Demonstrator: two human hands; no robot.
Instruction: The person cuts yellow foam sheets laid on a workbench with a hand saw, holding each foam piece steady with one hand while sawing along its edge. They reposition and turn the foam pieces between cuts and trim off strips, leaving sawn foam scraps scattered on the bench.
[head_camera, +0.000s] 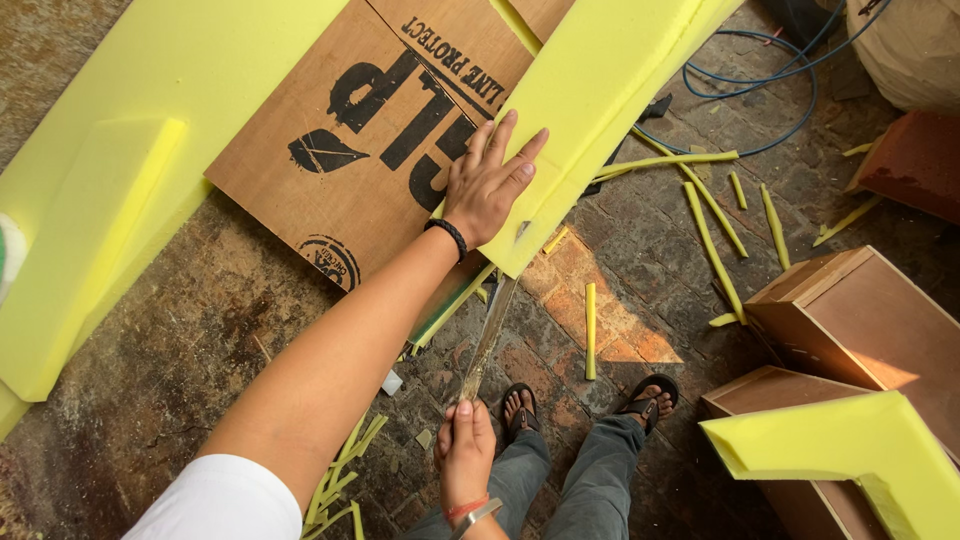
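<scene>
My left hand (490, 185) lies flat, fingers spread, on the near end of a long yellow foam strip (600, 90) that rests on a brown plywood board (370, 130) with black printing. My right hand (465, 450) grips the handle of a long knife (488, 335). The blade runs up from that hand and its tip meets the lower edge of the foam strip just below my left hand. A black band circles my left wrist and a red one my right wrist.
A big yellow foam slab (90, 230) lies at the left. Thin foam offcuts (715, 240) litter the brick floor. Plywood boxes (860, 320) and another foam piece (850, 450) stand at the right. Blue cable (790, 90) curls at the top right. My sandalled feet (580, 405) are below.
</scene>
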